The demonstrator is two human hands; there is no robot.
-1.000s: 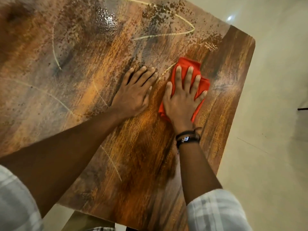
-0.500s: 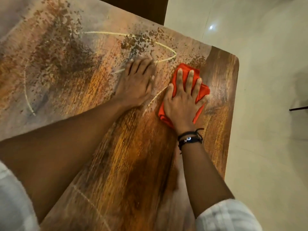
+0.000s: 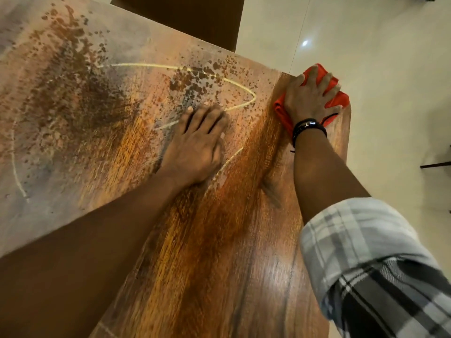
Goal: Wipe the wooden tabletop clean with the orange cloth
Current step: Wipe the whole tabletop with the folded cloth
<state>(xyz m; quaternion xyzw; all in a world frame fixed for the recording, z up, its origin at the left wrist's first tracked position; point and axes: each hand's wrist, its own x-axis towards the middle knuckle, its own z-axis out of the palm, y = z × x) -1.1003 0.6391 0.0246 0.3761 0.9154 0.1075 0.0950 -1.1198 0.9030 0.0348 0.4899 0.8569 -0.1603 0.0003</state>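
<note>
Pale glossy floor tiles [image 3: 378, 69] surround the wooden worktop [image 3: 219, 240], whose right strip shows dark, shiny grain while the left carries a dull, speckled film with thin curved streaks. Wiping looks about midway: the right hand [image 3: 307, 98] presses the soft, crumpled orange cloth [image 3: 338, 100] onto the far right corner, fingers [image 3: 328, 81] spread. The left hand [image 3: 195, 150] lies flat, fingers close together. The next move calls for a firm sweep leftward into the film.

The orange cloth [image 3: 339, 100] is pressed onto the worktop's [image 3: 219, 252] far right corner by the right hand [image 3: 311, 98]; the left hand [image 3: 195, 150] is laid flat nearby.
</note>
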